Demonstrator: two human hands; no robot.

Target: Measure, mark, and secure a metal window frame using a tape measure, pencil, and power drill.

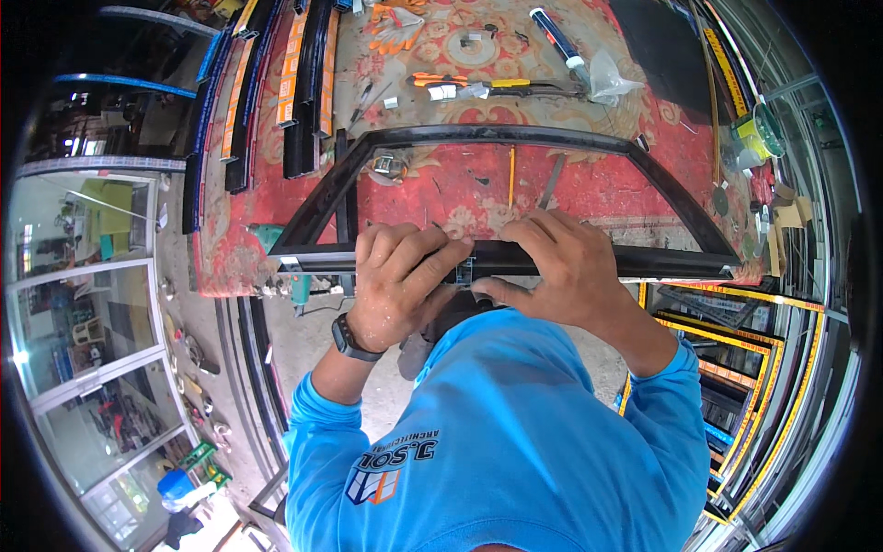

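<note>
The fingers of the left hand [400,267] curl over the near bar of a black frame [676,262], closed on it; those of the right hand [570,262] hold the same bar, thumb on its near side. Between the hands, at the bar, is a small pale fitting [464,270], its shape hard to make out. The frame is at the near edge of the worktop [602,207]; whether its near bar is lifted there, I cannot tell. A worn, red, flower-patterned cover is spread over the worktop, with a tape measure [388,166] and a yellow stick [511,175] showing inside the frame. A green tool [267,236] is partly hidden under the left corner. Beyond lie gloves [397,29], cut off at the top, and a sealant tube [557,41]. Long dark profiles [292,69] leave the view at upper left. Around stand white-framed glass panels [87,276] on the left, over a grey floor [189,304], and yellow-edged frames [814,345] on the right, their lower parts crowded and unclear; the fisheye rim blackens the corners
</note>
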